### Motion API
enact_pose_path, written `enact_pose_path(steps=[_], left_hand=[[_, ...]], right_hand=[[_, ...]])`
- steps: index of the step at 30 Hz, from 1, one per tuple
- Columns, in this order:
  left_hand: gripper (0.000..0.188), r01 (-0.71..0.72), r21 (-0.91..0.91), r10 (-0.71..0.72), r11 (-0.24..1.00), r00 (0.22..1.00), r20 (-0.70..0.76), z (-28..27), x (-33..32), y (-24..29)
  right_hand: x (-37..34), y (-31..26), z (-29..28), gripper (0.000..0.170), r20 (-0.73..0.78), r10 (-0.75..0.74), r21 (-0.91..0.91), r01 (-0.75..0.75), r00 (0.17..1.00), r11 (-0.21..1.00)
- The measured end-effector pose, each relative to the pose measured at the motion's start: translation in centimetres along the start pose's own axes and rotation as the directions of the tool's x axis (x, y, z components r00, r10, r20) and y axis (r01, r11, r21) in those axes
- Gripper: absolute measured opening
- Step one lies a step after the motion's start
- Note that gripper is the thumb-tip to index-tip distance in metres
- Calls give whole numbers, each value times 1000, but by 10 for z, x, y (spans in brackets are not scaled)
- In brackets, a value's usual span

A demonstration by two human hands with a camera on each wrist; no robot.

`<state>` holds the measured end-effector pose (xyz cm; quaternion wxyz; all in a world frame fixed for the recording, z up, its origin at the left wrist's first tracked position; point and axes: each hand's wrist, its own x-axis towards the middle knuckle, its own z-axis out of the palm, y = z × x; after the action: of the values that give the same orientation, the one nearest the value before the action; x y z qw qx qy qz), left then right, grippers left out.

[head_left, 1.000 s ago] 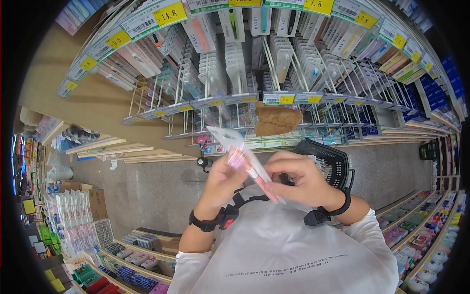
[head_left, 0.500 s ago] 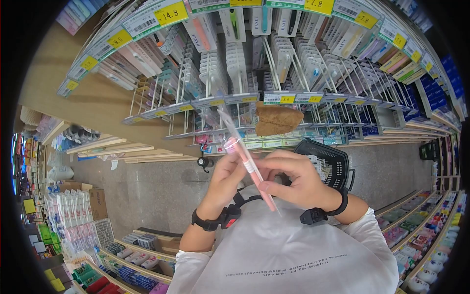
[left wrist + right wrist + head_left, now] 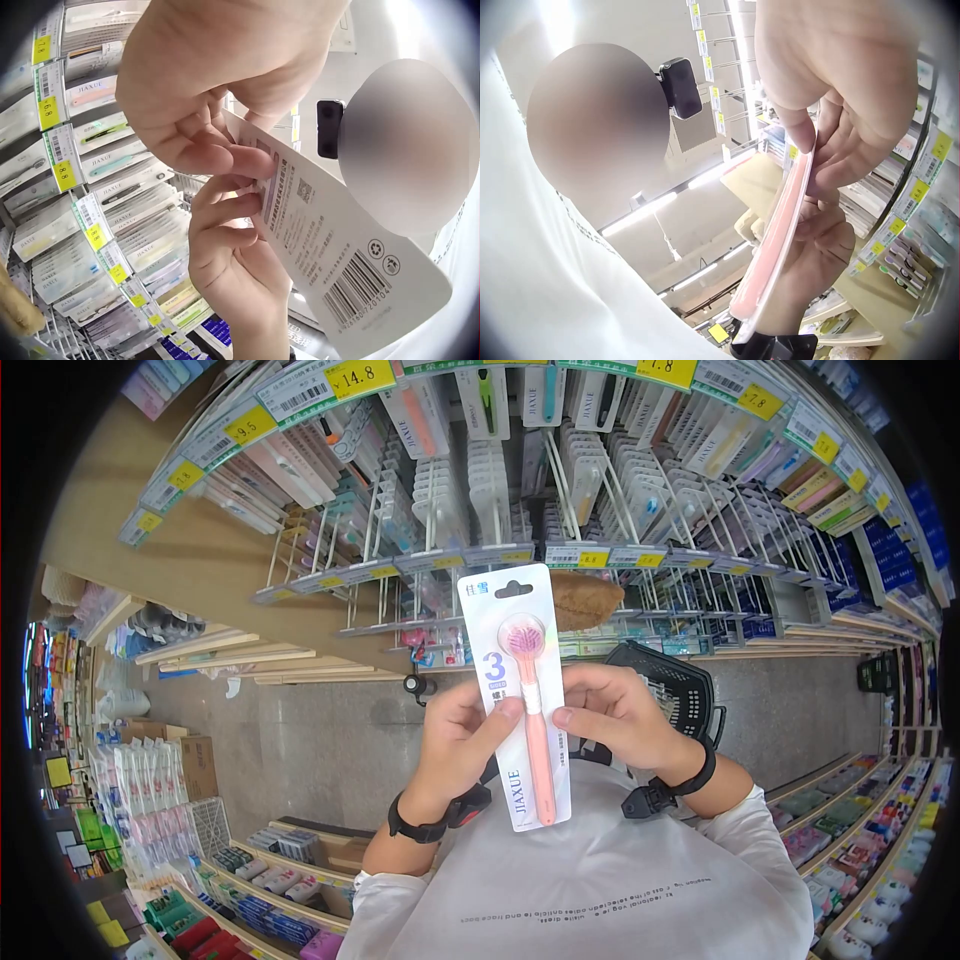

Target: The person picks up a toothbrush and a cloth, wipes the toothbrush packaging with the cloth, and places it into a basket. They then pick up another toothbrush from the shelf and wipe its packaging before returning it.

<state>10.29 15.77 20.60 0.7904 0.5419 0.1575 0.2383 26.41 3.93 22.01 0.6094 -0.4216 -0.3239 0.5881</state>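
Observation:
A packaged pink toothbrush [image 3: 540,770] on a white card faces the head camera, standing nearly upright with the bristles at the top. My left hand [image 3: 462,732] pinches the card's left edge, thumb on the front and fingers curled behind. On the opposite edge my right hand [image 3: 622,718] holds it the same way. The left wrist view shows the card's printed back [image 3: 352,270] with a barcode, and the fingers of both hands against it. From the right wrist, the pink handle [image 3: 774,247] under clear plastic is seen edge-on.
Rows of packaged toothbrushes [image 3: 445,500] hang on hooks ahead, with price tags [image 3: 578,558] along the rails. A black shopping basket [image 3: 690,705] is at the right, beyond my right hand. A brown object [image 3: 590,600] is partly behind the card. Stocked shelves [image 3: 840,840] line the aisle behind me.
The toothbrush package has turned from a slanted, nearly edge-on position to show its front flat to the head camera. Both hands have shifted to opposite edges of the card.

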Motion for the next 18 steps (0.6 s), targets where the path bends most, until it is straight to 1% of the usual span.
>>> enact_pose_path(steps=[1, 3, 5, 8, 9, 11, 13, 15, 16, 17, 18], left_hand=[[22, 0, 0, 0, 1000, 1000, -1, 1, 0, 1], [21, -17, 56, 17, 998, 1000, -5, 2, -1, 2], [21, -18, 73, 19, 997, 1000, -21, 3, -1, 3], [21, -16, 127, 22, 992, 999, -42, 3, -3, 4], [20, -15, 163, 23, 987, 999, -47, 3, -3, 5], [21, -14, 171, 23, 985, 998, -51, 4, -6, 6], [21, -12, 178, 22, 984, 998, -56, 6, -8, 6], [22, -117, 145, 123, 982, 992, -29, 8, -11, 6], [22, -116, 143, 121, 983, 992, -29, 10, -11, 6], [28, -144, 112, 145, 983, 989, -9, 11, -11, 7], [33, -172, 78, 172, 982, 985, 12, 13, -11, 8]], right_hand=[[0, 1, -1, 25, 11, 36, 0, -36, 999, 999], [0, 2, -1, 25, 13, 44, 12, -44, 999, 999], [1, 2, -1, 25, 15, 50, 22, -50, 999, 999], [1, 2, -1, 25, 28, 22, 26, -23, 999, 999], [1, 3, -2, 25, 34, 45, 26, -46, 998, 999], [1, 5, -3, 25, 41, 69, 25, -70, 997, 997], [3, 11, -6, 27, 111, 72, 95, -82, 991, 992], [3, 11, -6, 30, 121, 81, 130, -97, 989, 987], [3, 11, -6, 32, 130, 89, 166, -110, 988, 980], [4, 10, -6, 32, 128, 90, 166, -111, 988, 980], [4, 9, -6, 34, 144, 105, 275, -142, 984, 951]])
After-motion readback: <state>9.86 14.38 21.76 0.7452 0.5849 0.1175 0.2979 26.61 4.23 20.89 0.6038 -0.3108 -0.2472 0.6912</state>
